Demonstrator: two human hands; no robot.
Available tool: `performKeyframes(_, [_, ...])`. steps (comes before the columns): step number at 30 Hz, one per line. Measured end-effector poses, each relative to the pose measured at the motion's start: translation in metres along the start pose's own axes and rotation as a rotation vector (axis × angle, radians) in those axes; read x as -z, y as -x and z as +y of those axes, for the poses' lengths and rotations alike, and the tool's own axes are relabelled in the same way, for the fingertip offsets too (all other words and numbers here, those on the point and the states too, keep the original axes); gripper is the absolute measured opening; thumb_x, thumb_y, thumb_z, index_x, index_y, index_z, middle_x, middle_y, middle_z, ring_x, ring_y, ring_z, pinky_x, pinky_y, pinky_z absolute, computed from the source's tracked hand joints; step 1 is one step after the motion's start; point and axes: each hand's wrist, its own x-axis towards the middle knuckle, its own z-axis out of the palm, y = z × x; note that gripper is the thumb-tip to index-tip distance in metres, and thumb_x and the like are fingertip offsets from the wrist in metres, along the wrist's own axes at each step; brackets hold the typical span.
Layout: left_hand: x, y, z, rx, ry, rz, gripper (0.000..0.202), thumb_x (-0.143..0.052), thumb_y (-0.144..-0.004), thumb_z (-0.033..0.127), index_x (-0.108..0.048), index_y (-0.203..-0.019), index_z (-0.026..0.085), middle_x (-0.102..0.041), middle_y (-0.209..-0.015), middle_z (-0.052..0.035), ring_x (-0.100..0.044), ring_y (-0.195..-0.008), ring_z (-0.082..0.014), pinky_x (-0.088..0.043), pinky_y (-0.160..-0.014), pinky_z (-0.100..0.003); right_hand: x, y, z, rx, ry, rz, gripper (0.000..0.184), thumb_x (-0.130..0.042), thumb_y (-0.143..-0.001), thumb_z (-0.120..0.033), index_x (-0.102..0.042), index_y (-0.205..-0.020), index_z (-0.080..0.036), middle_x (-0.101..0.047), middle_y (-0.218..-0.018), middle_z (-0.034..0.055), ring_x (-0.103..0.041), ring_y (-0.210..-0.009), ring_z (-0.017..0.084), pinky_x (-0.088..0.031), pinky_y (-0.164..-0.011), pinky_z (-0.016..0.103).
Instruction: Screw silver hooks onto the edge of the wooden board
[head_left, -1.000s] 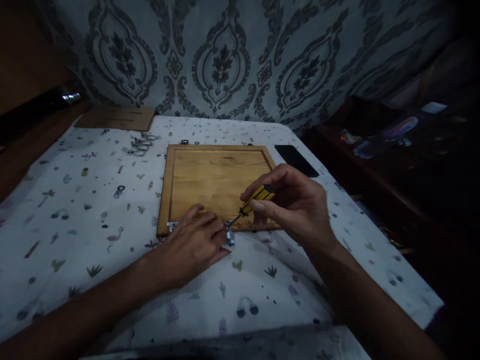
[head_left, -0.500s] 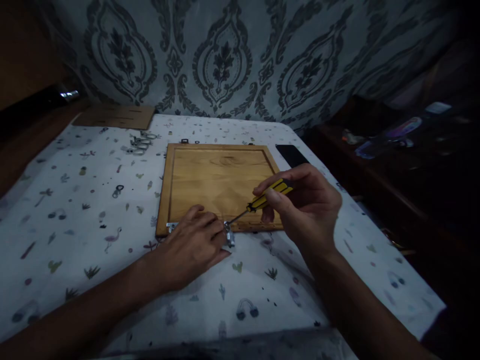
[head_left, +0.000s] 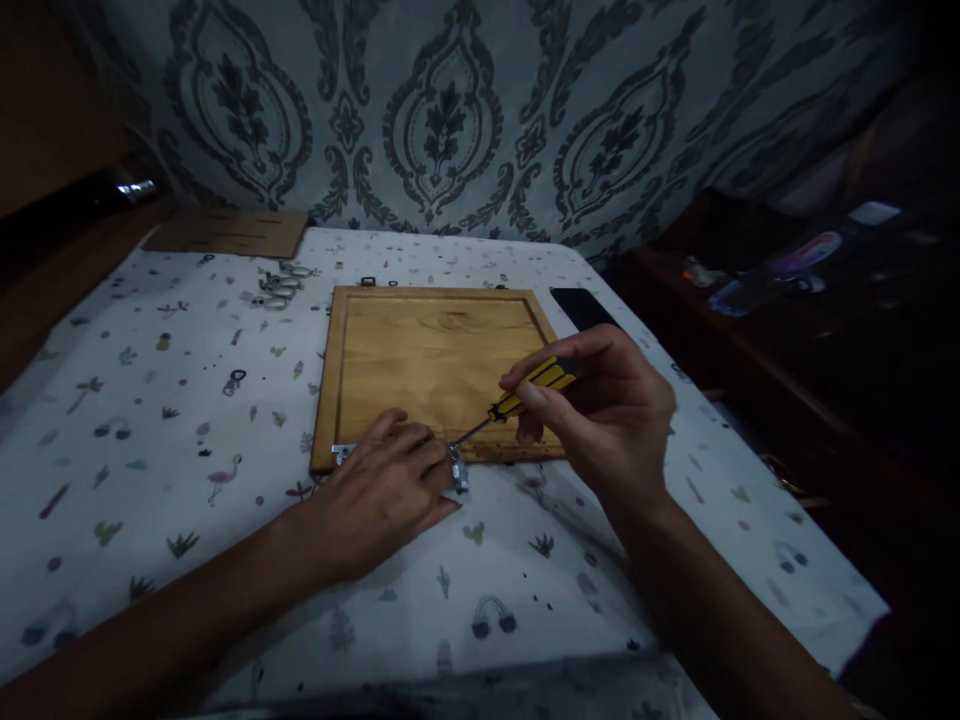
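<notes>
A wooden panel [head_left: 435,345] with a framed border lies flat on the cloth-covered table. My right hand [head_left: 611,400] grips a screwdriver [head_left: 521,393] by its yellow and black handle. The thin shaft slants down to the left, its tip at a shiny metal fitting [head_left: 458,468] on the panel's near edge. Curled fingers of my left hand [head_left: 397,475] hold that fitting from the left side, covering part of it. A metal plate [head_left: 342,453] shows beyond the left hand, at the near left corner; whether it joins the fitting is hidden.
Several metal pieces [head_left: 279,287] lie back left, near a sheet of cardboard [head_left: 229,232]. A small dark-and-metal piece [head_left: 235,381] is left of the panel. Right of it lies a black phone-like slab [head_left: 585,309]. A plastic bottle [head_left: 806,258] rests on dark furniture at right.
The screwdriver and my right hand have shifted slightly left, the tip staying at the fitting. My left hand keeps its place.
</notes>
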Motion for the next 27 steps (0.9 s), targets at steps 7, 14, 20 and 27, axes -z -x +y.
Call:
performKeyframes(7, [0.002, -0.001, 0.001, -0.004, -0.002, 0.0, 0.024, -0.056, -0.093, 0.037, -0.064, -0.093, 0.015, -0.067, -0.1, -0.0054, -0.058, -0.099, -0.022, -0.037, -0.1, -0.043, 0.01, -0.006, -0.012, -0.022, 0.098, -0.309, 0.023, -0.064, -0.09, -0.03, -0.066, -0.111, -0.024, -0.068, -0.087, 0.0011, -0.064, -0.051, 0.009, -0.057, -0.05, 0.024])
performKeyframes(14, [0.003, -0.001, 0.001, -0.003, 0.005, 0.002, 0.023, -0.057, -0.092, 0.037, -0.064, -0.093, 0.015, -0.068, -0.098, -0.0064, -0.058, -0.099, -0.022, -0.039, -0.098, -0.044, 0.003, -0.012, -0.014, -0.043, 0.094, -0.203, 0.026, -0.081, -0.073, -0.033, -0.06, -0.079, -0.019, -0.07, -0.083, 0.0004, -0.054, -0.042, 0.005, -0.047, -0.036, 0.019])
performKeyframes(20, [0.003, -0.002, 0.001, 0.005, 0.024, -0.001, 0.022, -0.057, -0.092, 0.036, -0.064, -0.094, 0.015, -0.068, -0.099, -0.0057, -0.058, -0.099, -0.0216, -0.038, -0.1, -0.044, 0.005, -0.01, -0.009, -0.048, 0.042, -0.281, 0.025, -0.072, -0.083, -0.032, -0.065, -0.104, -0.021, -0.071, -0.087, 0.0013, -0.063, -0.052, 0.008, -0.056, -0.048, 0.022])
performKeyframes(27, [0.002, -0.002, 0.0, -0.01, 0.009, 0.015, 0.022, -0.057, -0.092, 0.036, -0.063, -0.092, 0.015, -0.067, -0.097, -0.0048, -0.058, -0.098, -0.0216, -0.038, -0.098, -0.042, 0.003, -0.008, -0.005, -0.037, 0.013, -0.156, 0.024, -0.082, -0.071, -0.028, -0.062, -0.08, -0.02, -0.07, -0.078, -0.0013, -0.055, -0.042, 0.006, -0.048, -0.034, 0.019])
